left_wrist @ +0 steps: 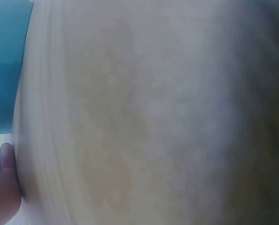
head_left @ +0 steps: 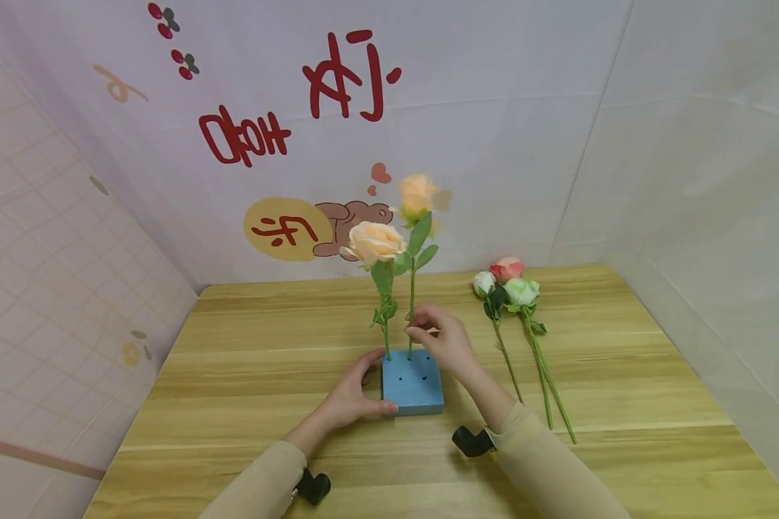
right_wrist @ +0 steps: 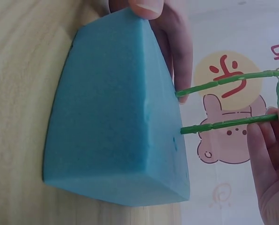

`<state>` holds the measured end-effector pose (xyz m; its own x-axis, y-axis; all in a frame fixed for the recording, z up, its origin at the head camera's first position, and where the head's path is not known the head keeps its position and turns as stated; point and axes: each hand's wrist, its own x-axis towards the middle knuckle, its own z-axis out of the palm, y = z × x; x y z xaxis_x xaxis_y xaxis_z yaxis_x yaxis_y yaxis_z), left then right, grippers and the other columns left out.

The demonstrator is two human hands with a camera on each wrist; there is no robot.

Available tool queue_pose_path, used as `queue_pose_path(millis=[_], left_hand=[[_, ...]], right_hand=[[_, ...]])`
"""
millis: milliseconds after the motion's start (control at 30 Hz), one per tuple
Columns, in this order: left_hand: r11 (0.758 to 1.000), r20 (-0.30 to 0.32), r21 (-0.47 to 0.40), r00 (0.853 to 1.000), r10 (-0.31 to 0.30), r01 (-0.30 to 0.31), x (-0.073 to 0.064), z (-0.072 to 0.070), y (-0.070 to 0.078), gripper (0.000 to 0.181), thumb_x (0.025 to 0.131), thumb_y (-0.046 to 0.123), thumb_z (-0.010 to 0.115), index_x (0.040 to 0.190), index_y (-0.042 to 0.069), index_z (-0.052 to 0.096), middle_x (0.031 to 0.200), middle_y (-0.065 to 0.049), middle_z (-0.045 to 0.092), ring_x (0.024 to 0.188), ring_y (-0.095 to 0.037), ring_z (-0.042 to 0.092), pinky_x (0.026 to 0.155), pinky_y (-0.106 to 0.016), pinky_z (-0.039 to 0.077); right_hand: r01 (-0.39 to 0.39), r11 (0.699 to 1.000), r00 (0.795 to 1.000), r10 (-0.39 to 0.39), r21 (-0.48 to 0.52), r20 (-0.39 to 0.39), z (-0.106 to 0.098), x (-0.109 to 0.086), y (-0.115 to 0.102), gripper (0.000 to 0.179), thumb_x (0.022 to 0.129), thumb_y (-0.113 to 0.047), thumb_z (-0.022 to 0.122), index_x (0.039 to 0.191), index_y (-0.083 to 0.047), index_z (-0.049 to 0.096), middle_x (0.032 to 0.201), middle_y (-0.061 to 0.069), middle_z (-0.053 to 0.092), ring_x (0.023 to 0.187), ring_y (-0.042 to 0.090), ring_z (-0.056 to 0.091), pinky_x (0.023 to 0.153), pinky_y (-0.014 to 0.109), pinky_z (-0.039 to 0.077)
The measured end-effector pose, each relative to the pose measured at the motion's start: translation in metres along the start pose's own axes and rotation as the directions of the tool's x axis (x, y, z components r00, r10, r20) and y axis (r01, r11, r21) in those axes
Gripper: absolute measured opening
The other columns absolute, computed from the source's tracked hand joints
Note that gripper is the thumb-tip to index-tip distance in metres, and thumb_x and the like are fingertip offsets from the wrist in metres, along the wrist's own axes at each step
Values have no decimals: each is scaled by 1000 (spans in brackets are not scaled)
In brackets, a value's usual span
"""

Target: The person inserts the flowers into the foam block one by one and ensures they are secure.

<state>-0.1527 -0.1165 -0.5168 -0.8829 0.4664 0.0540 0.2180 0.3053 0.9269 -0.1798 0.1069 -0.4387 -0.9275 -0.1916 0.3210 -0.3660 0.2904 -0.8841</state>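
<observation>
A blue block with small holes in its top sits on the table. My left hand grips its left side, with the thumb at the front corner and fingers around the back. Two peach artificial roses stand upright in the block: a wide-open left rose and a taller right rose. Between thumb and fingers, my right hand pinches the right rose's stem just above the block. The right wrist view shows both green stems entering the block's top. Only the block's edge and part of a hand appear in the left wrist view.
Right of the block, several loose artificial flowers lie on the wooden table: a white rose, a pink rose and a pale green-white one. A printed cloth wall stands behind the table.
</observation>
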Motion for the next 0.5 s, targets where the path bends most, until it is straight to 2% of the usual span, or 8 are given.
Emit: queue_pose_path(millis=[100,333,500], left_hand=[[1000,-1,-3,1000,-4,4,0,0,-1,94,74,15,90,151,6,37,152,-15,38,137,-35,39,108,-53,37],[1000,-13,-15,1000,6,-6,1,2,-3,95,72,6,89,150,2,35,152,-19,37,136,-40,39,107,-56,37],[1000,-2,0,1000,-7,7,1,1,-2,95,73,10,89,151,2,35,152,-17,37,137,-37,39,108,-54,38]], right_hand=[[14,1000,1000,-14,0,0,3,0,11,14,91,-2,70,103,0,63,90,13,67,83,31,68,69,33,58],[62,997,998,-62,-39,8,6,-3,16,13,90,-5,73,98,-8,64,89,3,67,84,21,66,69,31,57],[118,990,993,-118,-80,9,8,-4,18,15,88,-4,74,99,-9,65,88,1,67,83,19,66,68,31,58]])
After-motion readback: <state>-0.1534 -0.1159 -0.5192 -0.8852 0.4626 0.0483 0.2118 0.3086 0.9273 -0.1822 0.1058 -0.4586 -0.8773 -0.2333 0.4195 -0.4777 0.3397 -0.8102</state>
